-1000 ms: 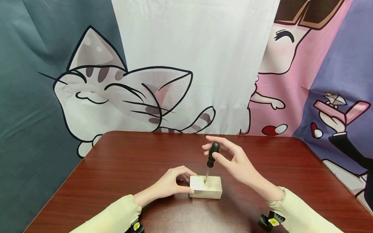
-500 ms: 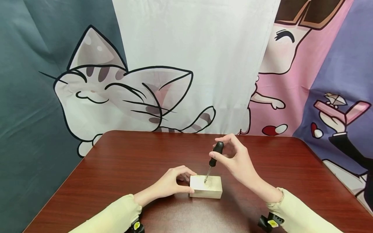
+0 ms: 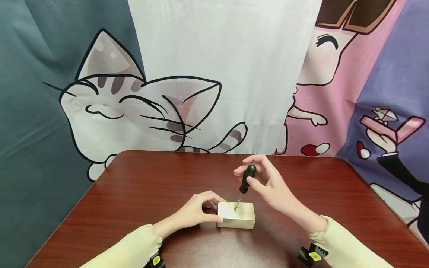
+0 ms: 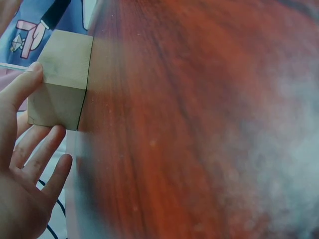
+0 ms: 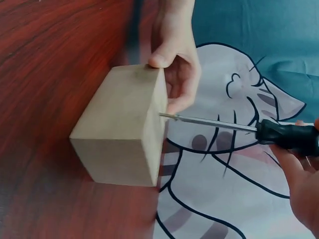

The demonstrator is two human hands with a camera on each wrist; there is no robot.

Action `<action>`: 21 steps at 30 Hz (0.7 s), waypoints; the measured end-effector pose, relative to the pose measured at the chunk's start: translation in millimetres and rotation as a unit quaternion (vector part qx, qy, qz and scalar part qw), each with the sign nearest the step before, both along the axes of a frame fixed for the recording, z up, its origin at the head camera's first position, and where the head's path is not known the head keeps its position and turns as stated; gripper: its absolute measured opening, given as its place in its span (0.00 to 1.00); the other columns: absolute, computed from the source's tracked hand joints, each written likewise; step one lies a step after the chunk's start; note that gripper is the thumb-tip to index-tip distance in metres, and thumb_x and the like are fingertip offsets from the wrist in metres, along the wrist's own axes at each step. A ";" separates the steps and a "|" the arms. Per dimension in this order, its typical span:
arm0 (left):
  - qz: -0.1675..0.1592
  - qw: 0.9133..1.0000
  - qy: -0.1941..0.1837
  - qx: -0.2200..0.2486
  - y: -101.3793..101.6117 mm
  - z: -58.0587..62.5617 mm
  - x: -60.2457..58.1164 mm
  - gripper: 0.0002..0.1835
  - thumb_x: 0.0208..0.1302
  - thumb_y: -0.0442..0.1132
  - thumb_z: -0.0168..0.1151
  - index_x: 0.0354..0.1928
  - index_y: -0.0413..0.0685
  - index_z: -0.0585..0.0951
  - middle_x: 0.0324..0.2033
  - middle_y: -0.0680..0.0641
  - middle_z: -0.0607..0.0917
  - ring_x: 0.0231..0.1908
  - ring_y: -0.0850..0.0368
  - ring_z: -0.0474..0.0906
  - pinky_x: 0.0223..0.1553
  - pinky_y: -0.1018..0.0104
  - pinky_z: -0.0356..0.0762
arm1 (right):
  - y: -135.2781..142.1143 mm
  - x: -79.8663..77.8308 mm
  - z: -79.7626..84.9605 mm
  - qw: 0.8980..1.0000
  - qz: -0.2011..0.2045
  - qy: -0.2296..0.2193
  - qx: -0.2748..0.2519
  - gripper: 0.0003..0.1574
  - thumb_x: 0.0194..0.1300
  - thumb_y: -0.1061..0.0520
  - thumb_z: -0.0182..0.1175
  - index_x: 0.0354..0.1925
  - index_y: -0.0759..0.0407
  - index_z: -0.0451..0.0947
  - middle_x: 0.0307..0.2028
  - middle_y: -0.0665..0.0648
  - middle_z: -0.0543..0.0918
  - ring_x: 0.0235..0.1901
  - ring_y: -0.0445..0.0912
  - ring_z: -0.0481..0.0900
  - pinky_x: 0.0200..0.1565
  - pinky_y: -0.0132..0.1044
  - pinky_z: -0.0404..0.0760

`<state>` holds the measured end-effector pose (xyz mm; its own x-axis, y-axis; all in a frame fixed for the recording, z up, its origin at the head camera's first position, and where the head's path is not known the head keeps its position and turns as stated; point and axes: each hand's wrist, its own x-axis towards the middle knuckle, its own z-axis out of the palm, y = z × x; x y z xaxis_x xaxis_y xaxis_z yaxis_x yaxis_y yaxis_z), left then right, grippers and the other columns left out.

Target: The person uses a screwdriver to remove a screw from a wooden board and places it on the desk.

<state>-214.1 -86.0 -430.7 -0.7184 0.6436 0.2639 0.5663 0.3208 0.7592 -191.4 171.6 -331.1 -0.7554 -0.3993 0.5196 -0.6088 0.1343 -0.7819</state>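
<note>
A pale wooden block (image 3: 246,212) lies on the table in front of the person. The left hand (image 3: 194,210) holds its left end, thumb on the near side and fingers on the far side; the left wrist view shows the thumb (image 4: 31,79) against the block. Between thumb and fingers, the right hand (image 3: 275,188) holds the black handle of a screwdriver (image 3: 248,179) above the block. Its metal shaft slants down to the top face, where the tip meets what looks like a small screw (image 5: 168,116), standing slightly proud of the wood.
The reddish-brown wooden table (image 3: 161,171) extends around both hands. Behind it hangs a printed cloth (image 3: 214,44) with a cartoon cat and other figures. Small black devices (image 3: 311,255) are strapped to both wrists.
The right hand's fingers closed in around the handle and then spread again, while the screwdriver's handle leaned slightly right. The left hand and the block have stayed in place.
</note>
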 end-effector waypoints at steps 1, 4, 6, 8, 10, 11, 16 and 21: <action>0.000 1.000 -0.001 0.000 -0.4 -0.1 0.1 0.24 0.53 0.49 0.76 0.52 0.59 0.82 0.43 0.57 0.85 0.41 0.64 0.82 0.46 0.67 0.82 | -0.8 0.9 -1.1 1.000 -0.014 0.001 -0.003 0.21 0.68 0.71 0.56 0.55 0.57 0.68 0.49 0.60 0.85 0.47 0.44 0.85 0.50 0.34 0.83; 0.001 1.000 -0.007 0.001 -1.1 0.0 0.5 0.24 0.53 0.49 0.76 0.53 0.59 0.81 0.43 0.57 0.85 0.42 0.64 0.82 0.47 0.66 0.82 | -2.3 3.7 -4.4 0.997 -0.077 0.015 -0.001 0.20 0.66 0.65 0.63 0.54 0.54 0.72 0.49 0.55 0.85 0.42 0.41 0.86 0.45 0.31 0.84; 0.000 1.000 -0.009 0.001 -1.3 0.0 0.6 0.25 0.53 0.49 0.76 0.53 0.58 0.81 0.44 0.56 0.84 0.42 0.64 0.83 0.47 0.66 0.82 | -2.4 5.5 -6.2 0.992 -0.122 0.021 0.001 0.21 0.62 0.60 0.68 0.53 0.52 0.76 0.45 0.51 0.85 0.36 0.41 0.87 0.39 0.30 0.83; 0.000 1.000 -0.009 0.002 -1.0 -0.1 0.5 0.25 0.53 0.49 0.77 0.53 0.58 0.81 0.43 0.56 0.85 0.42 0.63 0.83 0.47 0.66 0.82 | -1.2 7.3 -6.7 0.988 -0.153 0.020 0.001 0.23 0.60 0.58 0.71 0.53 0.49 0.78 0.40 0.49 0.85 0.30 0.41 0.86 0.33 0.30 0.83; 0.000 1.000 -0.006 0.002 -0.9 -0.4 0.2 0.25 0.53 0.49 0.77 0.53 0.58 0.81 0.43 0.56 0.85 0.42 0.63 0.83 0.47 0.66 0.82 | 0.4 8.6 -5.7 0.986 -0.164 0.014 -0.003 0.23 0.59 0.57 0.71 0.53 0.48 0.79 0.35 0.51 0.85 0.27 0.43 0.85 0.30 0.31 0.81; 0.001 1.000 -0.005 0.001 -0.9 -0.4 0.1 0.25 0.53 0.49 0.77 0.53 0.58 0.81 0.43 0.56 0.85 0.42 0.62 0.83 0.47 0.66 0.82 | 1.1 9.0 -4.8 0.986 -0.167 0.014 0.000 0.22 0.60 0.57 0.71 0.53 0.46 0.79 0.34 0.52 0.86 0.28 0.43 0.85 0.30 0.31 0.81; 0.003 1.000 -0.004 -0.002 -1.5 -0.4 -0.2 0.24 0.53 0.50 0.76 0.53 0.60 0.81 0.44 0.57 0.84 0.42 0.61 0.83 0.46 0.66 0.82 | 4.4 10.5 1.8 0.988 -0.151 0.005 0.021 0.22 0.62 0.55 0.69 0.53 0.40 0.80 0.35 0.50 0.87 0.32 0.42 0.86 0.34 0.31 0.82; 0.001 1.000 -0.004 -0.006 -1.6 -0.5 -0.3 0.24 0.53 0.51 0.76 0.53 0.61 0.81 0.44 0.57 0.84 0.42 0.61 0.83 0.46 0.67 0.82 | 7.3 9.3 4.4 0.994 -0.102 -0.008 0.026 0.26 0.65 0.58 0.66 0.59 0.41 0.77 0.45 0.47 0.87 0.42 0.43 0.88 0.44 0.32 0.85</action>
